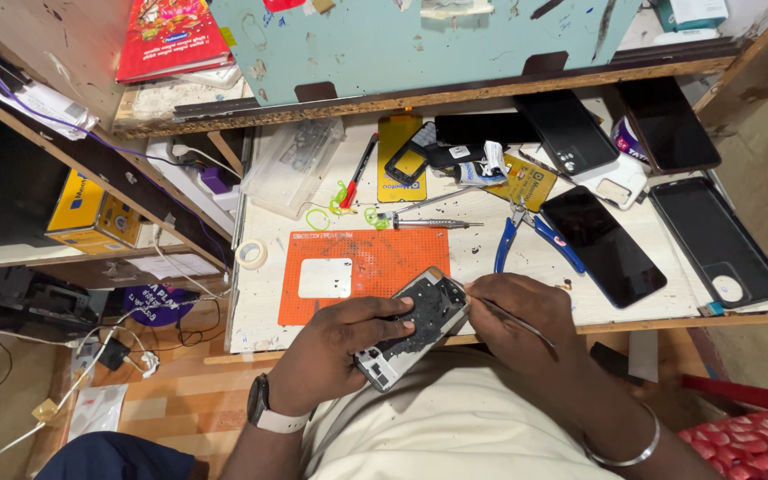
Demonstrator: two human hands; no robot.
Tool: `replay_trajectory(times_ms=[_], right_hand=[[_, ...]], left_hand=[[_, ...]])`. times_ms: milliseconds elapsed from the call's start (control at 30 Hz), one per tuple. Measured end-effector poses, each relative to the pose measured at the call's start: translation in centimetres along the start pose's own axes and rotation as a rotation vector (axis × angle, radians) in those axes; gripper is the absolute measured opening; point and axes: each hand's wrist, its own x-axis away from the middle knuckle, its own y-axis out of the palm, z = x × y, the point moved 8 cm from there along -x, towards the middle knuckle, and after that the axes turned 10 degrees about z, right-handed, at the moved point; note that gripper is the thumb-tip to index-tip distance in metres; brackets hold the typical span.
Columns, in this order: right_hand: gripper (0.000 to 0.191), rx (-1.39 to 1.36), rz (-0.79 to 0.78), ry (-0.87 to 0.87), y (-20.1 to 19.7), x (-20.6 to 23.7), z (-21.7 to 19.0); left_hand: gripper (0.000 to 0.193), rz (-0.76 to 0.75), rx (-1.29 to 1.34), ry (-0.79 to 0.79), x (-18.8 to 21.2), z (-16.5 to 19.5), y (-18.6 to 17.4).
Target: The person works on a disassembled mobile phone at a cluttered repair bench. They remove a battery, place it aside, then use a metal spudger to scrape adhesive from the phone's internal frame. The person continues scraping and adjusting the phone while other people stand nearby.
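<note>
Left hand (341, 342), watch at the wrist, clasped around an opened phone (412, 327) — back cover off, dark inner parts exposed, body tilted and held above the lap at the near edge of the workbench (526, 253). Right hand (519, 311), bangle at the wrist, pinched on a thin metal tool (516, 322) with its tip at the phone's upper right corner. Just beyond the phone, flat on the bench: orange work mat (375, 262) with a white rectangular patch. Behind the mat: slim screwdriver (428, 224) and green wire loops (341, 203). Right of the mat: blue-handled pliers (531, 233). Further right, side by side: dark phone face-up (602, 244) and black back cover (717, 240) with round camera opening. Toward the rear of the bench — red-handled tool (359, 171), yellow card (400, 158), two more dark phones (567, 130) leaning at the shelf. Left edge: roll of tape (252, 253). Upper left, on the shelf: red book (171, 37); below it, yellow box (91, 212).
</note>
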Motion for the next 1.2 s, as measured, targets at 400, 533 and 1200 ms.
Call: replay_trajectory(times_ms=[400,533,1200], right_hand=[[0.012,0.023,0.012,0.041,-0.15,-0.11,-0.21],[0.011,0.066,0.004,0.076,0.10,0.04,0.24],[0.013,0.055,-0.010,0.142,0.16,0.29,0.29]], left_hand=[[0.042,0.033,-0.016,-0.040,0.09,-0.12,-0.06],[0.040,0.038,-0.013,-0.034,0.08,-0.10,-0.10],[0.041,0.027,-0.014,-0.051,0.04,0.02,-0.24]])
